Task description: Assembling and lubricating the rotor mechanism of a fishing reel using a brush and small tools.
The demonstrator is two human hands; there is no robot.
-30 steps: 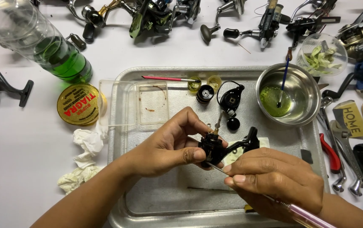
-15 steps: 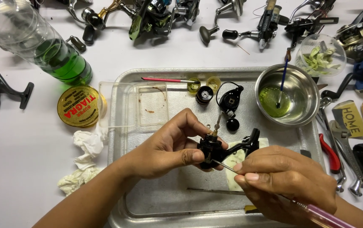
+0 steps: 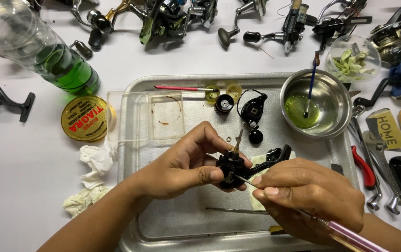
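Two hands over the metal tray (image 3: 130, 140): left hand (image 3: 182, 165) pinches the black reel body (image 3: 232, 167), right hand (image 3: 310, 198) at its 4 o'clock grips a thin pink-handled tool (image 3: 345, 233), tip on it.

A repair workbench: fishing reels (image 3: 172, 16) lined up, pliers (image 3: 363, 167), and a parts-strewn metal tray (image 3: 172, 228).

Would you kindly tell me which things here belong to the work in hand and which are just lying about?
In hand:
- left hand holding black reel body
- right hand holding thin pink-handled tool
- metal tray

Lying about:
- green bottle
- gold tin
- steel bowl
- crumpled tissues
- red-handled pliers
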